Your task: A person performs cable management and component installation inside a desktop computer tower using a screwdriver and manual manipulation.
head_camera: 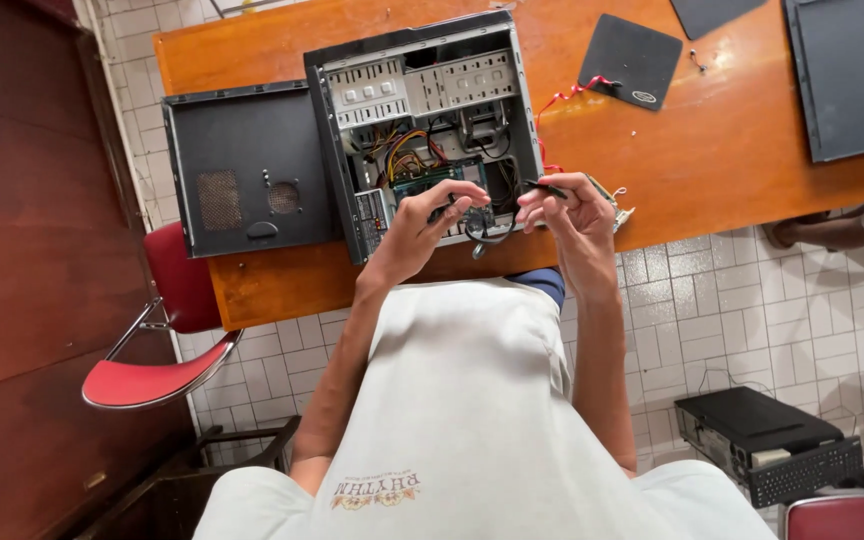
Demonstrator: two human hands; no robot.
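Note:
An open desktop computer case (422,110) lies on its side on an orange wooden table (712,150), with drive bays, coloured wires and a green board showing. My left hand (430,218) is at the case's near edge, its fingers pinched on a black cable (482,236) that loops down between both hands. My right hand (564,205) is just right of the case, fingers closed on a thin black piece (548,187); I cannot tell whether it is a tool or a plug. A small card with a metal bracket (620,208) lies beside the right hand.
The case's black side panel (247,165) lies to its left. A black mouse pad (632,58), a red wire (564,98) and another dark panel (852,75) are on the table's right. A red chair (167,335) stands left, another computer case (757,440) on the floor, and a person's leg (837,230) at right.

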